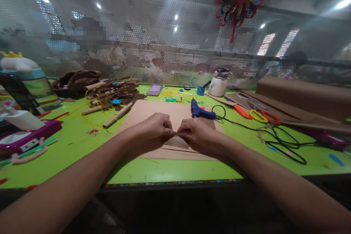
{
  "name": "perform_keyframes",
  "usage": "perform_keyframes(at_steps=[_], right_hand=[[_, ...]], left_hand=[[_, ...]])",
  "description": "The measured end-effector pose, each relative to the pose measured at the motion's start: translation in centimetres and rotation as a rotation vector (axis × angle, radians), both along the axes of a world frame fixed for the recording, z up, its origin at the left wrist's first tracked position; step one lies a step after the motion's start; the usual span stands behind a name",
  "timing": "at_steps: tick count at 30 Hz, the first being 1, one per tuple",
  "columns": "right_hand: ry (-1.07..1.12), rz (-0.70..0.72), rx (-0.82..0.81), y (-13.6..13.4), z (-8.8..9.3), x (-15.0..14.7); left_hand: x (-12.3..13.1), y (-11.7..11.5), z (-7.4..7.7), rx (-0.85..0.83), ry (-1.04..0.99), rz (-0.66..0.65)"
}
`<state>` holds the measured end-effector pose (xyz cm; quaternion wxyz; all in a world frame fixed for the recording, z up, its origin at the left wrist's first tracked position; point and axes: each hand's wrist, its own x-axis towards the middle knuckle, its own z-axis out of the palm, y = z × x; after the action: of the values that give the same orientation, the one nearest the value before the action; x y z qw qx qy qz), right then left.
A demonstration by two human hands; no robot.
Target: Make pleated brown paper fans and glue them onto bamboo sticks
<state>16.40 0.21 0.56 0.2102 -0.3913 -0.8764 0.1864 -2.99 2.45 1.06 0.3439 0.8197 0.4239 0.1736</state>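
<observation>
Both hands meet over a large brown paper sheet [142, 111] on the green table. My left hand [156, 128] pinches the edge of a small piece of brown paper [177, 142] between thumb and fingers. Close beside it, my right hand [196, 131] pinches the same edge, the fingertips almost touching. The piece hangs down toward me below the fingertips; its far side is hidden by the hands. A blue glue gun [201, 110] rests on the large sheet just beyond my right hand, its nozzle pointing up and away.
A black cord [274, 144] loops across the right side, near scissors [259, 115], an orange-handled tool [242, 112] and stacked brown paper [298, 98]. Rolled paper sticks [112, 95] lie at left. A white jug [218, 83] stands behind. A purple power strip [33, 140] sits at far left.
</observation>
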Motion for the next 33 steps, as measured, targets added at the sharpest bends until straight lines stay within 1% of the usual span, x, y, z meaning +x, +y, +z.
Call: perform_keyframes(at_steps=[5,10,12,15,20,24,29,33], right_hand=[[-0.006,-0.025,0.008,0.2,-0.3,0.0],[0.016,-0.029,-0.029,0.2,-0.1,0.0],[0.01,-0.042,-0.047,0.3,-0.1,0.0],[-0.03,-0.06,-0.043,0.3,-0.1,-0.1],[-0.051,-0.058,0.017,0.2,-0.4,-0.3],[-0.088,-0.038,0.055,0.3,-0.5,0.0],[-0.211,-0.045,0.042,1.0,-0.3,0.7],[-0.24,-0.028,0.046,1.3,-0.1,1.0]], left_hand=[[0.0,0.3,0.6,0.07,0.143,-0.021],[-0.1,0.0,1.2,0.149,0.154,-0.092],[-0.1,0.2,1.0,0.14,0.149,-0.095],[-0.1,0.8,0.4,0.145,0.142,-0.089],[-0.3,1.2,-0.9,0.274,0.142,-0.131],[-0.4,0.5,-1.0,0.36,0.138,-0.141],[-0.4,0.2,-0.4,0.322,0.191,-0.12],[-0.6,-0.2,-0.2,0.281,0.216,-0.075]])
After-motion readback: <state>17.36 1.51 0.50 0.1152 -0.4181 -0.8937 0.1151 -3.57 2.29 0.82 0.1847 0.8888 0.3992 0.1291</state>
